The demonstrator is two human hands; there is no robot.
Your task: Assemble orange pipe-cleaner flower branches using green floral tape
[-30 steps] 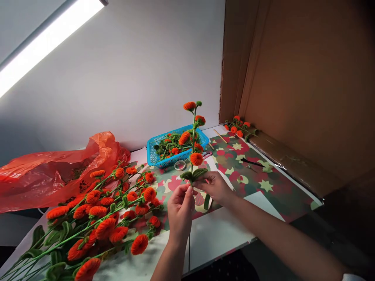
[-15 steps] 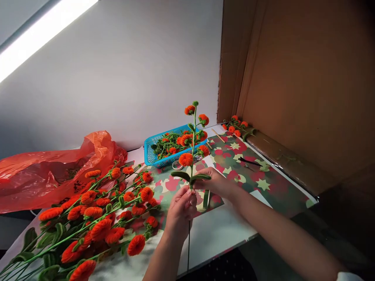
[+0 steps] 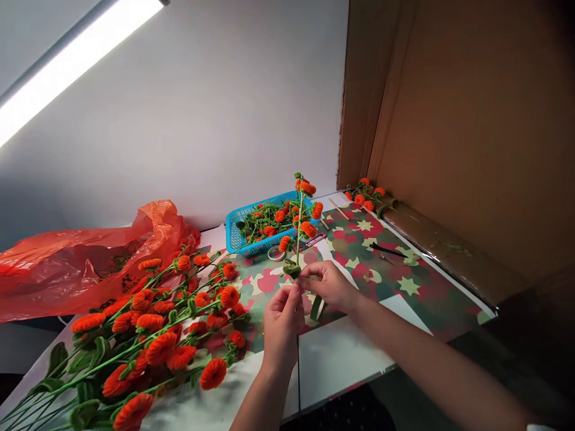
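A green stem with several orange pompom flowers [image 3: 302, 222] stands upright over the table, tilted a little away from me. My left hand [image 3: 282, 322] pinches the stem low down, its fingers closed. My right hand [image 3: 327, 284] is closed on the same stem just above, at the green leaves [image 3: 291, 270]. A thin dark wire hangs down from the stem below my left hand. A loose green leaf strip [image 3: 316, 307] lies under my right hand.
A heap of finished orange flower stems [image 3: 157, 335] lies at the left beside a red plastic bag [image 3: 76, 257]. A blue basket [image 3: 251, 230] of flower parts stands behind, with a tape roll [image 3: 275, 254] and pink scissors. Brown cardboard [image 3: 449, 131] walls the right side. A camouflage sheet [image 3: 395, 275] covers the table.
The flower stem has tipped away from me and stands lower and shorter in view. Both hands stay closed on it, now nearer each other.
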